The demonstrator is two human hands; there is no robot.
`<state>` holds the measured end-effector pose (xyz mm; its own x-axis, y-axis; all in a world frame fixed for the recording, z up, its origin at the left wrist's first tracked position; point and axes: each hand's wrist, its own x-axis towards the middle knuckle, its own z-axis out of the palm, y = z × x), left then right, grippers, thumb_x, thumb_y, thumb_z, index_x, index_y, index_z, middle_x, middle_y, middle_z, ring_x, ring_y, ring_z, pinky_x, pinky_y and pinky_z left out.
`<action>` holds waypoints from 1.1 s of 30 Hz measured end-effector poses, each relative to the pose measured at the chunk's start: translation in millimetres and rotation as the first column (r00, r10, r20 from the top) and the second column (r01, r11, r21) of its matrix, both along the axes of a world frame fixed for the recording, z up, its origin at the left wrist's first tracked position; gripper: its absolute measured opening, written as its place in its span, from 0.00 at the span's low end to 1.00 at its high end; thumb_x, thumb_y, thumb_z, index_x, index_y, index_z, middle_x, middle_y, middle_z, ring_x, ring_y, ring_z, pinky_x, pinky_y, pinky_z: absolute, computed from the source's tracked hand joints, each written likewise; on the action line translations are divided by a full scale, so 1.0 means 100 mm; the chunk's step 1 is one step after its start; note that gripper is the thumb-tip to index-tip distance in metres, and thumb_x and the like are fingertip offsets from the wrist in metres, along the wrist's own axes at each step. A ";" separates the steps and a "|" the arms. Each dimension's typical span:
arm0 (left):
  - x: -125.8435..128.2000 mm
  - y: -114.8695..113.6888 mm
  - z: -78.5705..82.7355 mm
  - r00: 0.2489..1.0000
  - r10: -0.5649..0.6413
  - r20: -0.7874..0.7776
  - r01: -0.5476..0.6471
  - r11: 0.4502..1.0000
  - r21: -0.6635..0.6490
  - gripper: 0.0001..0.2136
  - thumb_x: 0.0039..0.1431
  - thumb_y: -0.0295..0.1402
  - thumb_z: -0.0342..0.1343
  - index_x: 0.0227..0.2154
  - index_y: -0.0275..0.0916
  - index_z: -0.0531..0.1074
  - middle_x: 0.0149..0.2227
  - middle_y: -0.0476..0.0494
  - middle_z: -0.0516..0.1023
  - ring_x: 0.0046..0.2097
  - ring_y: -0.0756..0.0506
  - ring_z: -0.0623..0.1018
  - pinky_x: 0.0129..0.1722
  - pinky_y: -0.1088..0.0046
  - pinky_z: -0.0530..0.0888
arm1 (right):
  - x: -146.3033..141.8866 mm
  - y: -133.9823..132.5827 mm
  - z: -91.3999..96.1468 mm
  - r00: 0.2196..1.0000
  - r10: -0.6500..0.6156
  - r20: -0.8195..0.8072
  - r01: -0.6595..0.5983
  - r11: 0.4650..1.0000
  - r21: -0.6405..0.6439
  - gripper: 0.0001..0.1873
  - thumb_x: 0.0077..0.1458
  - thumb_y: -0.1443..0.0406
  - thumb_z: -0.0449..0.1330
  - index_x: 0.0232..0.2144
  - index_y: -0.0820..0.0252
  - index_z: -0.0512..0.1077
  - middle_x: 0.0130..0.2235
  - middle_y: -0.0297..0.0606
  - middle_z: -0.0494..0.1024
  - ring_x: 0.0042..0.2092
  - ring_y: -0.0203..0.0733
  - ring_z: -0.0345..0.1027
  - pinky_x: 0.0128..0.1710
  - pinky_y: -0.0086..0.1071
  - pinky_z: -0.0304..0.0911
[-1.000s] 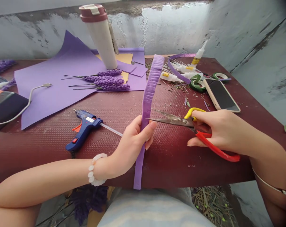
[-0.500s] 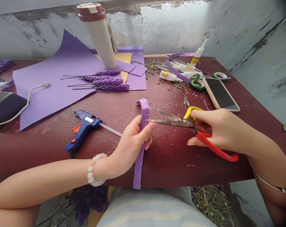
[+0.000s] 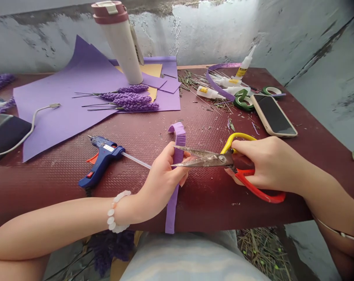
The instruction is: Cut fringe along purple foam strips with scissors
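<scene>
1. Firmly, the left hand (image 3: 162, 181) pinches a fringed purple strip (image 3: 172, 207) between thumb and fingers. The strip stands nearly upright, its top curling over and its lower end running down past the near edge of the dark red table (image 3: 238, 212).
2. The right hand (image 3: 267, 164) grips the yellow and red handles of the scissors (image 3: 204, 159), fingers closed through the loops. The blades stand narrowly open, their tips reaching the strip just beside the left thumb. Whether the strip sits between them is hard to tell.
3. To the left, a blue hot glue gun (image 3: 102, 162) lies on its side, its glue stick (image 3: 136, 160) pointing to just behind the left hand.
4. Bare tabletop lies below the scissors and around the strip's curled top.
5. Farther off are a phone (image 3: 273, 115), a green tape roll (image 3: 243, 102), glue tubes (image 3: 209, 93) and scattered stem clippings (image 3: 212, 105).
6. Beyond the glue gun, purple lavender sprays (image 3: 130, 99) rest on a purple sheet (image 3: 62, 113) that overhangs the table's far side, beside a white tumbler (image 3: 118, 43).
</scene>
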<state>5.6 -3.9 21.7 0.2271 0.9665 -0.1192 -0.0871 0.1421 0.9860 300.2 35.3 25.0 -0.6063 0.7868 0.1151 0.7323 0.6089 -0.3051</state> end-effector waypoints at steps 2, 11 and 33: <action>0.00 0.00 0.00 1.000 -0.004 0.002 0.004 1.000 0.002 0.10 0.69 0.37 0.68 0.38 0.45 0.71 0.20 0.62 0.69 0.24 0.53 0.65 0.26 0.76 0.63 | -0.01 0.00 -0.01 1.000 0.012 0.006 -0.012 1.000 0.016 0.12 0.69 0.49 0.66 0.39 0.46 0.74 0.27 0.35 0.72 0.27 0.53 0.67 0.32 0.45 0.52; 0.00 0.00 0.01 1.000 0.003 -0.005 -0.004 1.000 -0.008 0.10 0.68 0.35 0.69 0.38 0.45 0.72 0.20 0.62 0.69 0.23 0.52 0.66 0.26 0.76 0.64 | 0.01 0.03 -0.06 0.999 0.048 0.008 -0.048 0.998 0.038 0.13 0.68 0.49 0.64 0.41 0.48 0.79 0.24 0.30 0.71 0.24 0.49 0.65 0.31 0.43 0.52; 0.00 0.01 -0.03 0.999 -0.008 0.053 0.008 1.000 0.000 0.22 0.68 0.47 0.81 0.36 0.44 0.72 0.23 0.60 0.70 0.23 0.53 0.66 0.25 0.76 0.64 | -0.07 0.05 0.18 0.994 0.072 -0.082 -0.094 0.944 -0.318 0.18 0.68 0.46 0.68 0.34 0.45 0.68 0.23 0.26 0.70 0.23 0.44 0.61 0.28 0.42 0.58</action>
